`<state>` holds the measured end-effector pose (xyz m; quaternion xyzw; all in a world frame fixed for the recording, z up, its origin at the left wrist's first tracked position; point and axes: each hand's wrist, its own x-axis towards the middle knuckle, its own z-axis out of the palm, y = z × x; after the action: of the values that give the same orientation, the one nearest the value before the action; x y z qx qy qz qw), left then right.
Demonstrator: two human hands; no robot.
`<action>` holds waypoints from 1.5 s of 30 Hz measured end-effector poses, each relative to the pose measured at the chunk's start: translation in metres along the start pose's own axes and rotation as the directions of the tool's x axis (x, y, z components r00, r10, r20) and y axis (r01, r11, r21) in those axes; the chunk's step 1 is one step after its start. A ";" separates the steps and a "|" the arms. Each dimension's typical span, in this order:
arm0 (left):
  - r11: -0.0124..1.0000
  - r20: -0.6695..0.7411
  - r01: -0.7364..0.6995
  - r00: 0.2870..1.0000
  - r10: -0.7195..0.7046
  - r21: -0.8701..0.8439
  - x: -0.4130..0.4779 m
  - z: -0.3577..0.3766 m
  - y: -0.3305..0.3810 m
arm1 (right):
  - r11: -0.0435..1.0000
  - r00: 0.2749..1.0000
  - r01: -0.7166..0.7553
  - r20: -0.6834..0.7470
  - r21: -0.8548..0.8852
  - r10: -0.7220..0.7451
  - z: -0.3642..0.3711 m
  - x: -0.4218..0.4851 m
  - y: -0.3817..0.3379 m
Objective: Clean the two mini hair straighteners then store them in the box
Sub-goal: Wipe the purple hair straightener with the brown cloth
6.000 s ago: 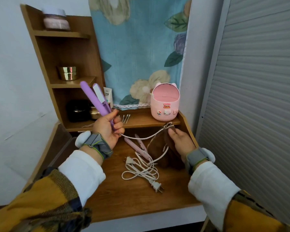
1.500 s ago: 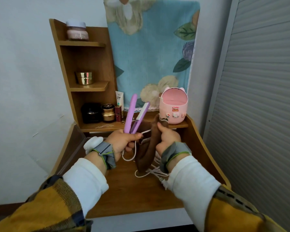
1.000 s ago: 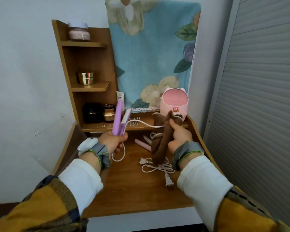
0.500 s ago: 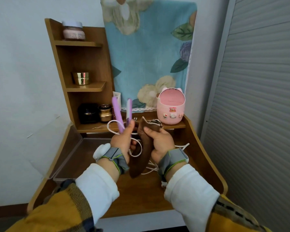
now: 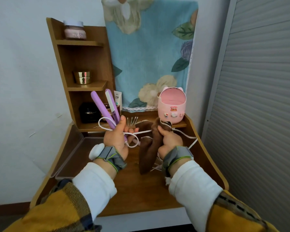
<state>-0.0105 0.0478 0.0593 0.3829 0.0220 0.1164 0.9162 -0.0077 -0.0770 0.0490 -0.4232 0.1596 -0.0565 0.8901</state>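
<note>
Grips the purple straightener (image 5: 104, 109) low on its handle with the left hand (image 5: 116, 139), at the centre of the frame, fingers and thumb curled tight round it. Points its two arms up and to the left, spread apart at the tips, in front of the shelf (image 5: 84, 64). Pinches a brown cloth (image 5: 149, 153) in the right hand (image 5: 170, 139), just right of centre, fingers closed on the top fold, the rest hanging down toward the desk (image 5: 141, 195). Carries the white cord (image 5: 141, 131) from the straightener's base in a loop round the left hand, across into the cloth, then out toward the desk's right edge. Shows a plug (image 5: 167, 180) beside the right sleeve. Has a clear box (image 5: 74, 156) open at lower left on the desk, apart from the straightener, and a pink tub (image 5: 172, 106) on the ledge above the right hand
</note>
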 end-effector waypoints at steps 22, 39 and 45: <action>0.392 0.209 -0.182 0.978 -0.027 0.902 -0.006 -0.021 0.000 | 0.998 0.983 0.013 0.185 -0.062 -0.001 0.008 -0.001 0.015; 0.341 0.077 -0.101 0.993 0.085 0.935 0.001 -0.022 0.019 | 0.999 0.999 0.026 -0.027 -0.042 -0.027 -0.015 0.021 -0.012; 0.309 0.116 -0.131 0.991 0.069 0.942 0.003 -0.023 0.023 | 0.991 0.992 0.085 0.099 -0.104 -0.075 -0.010 0.011 -0.022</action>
<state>-0.0152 0.0802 0.0598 0.8497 0.0377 0.1276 0.5102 0.0003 -0.1011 0.0573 -0.4790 0.1029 -0.0635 0.8694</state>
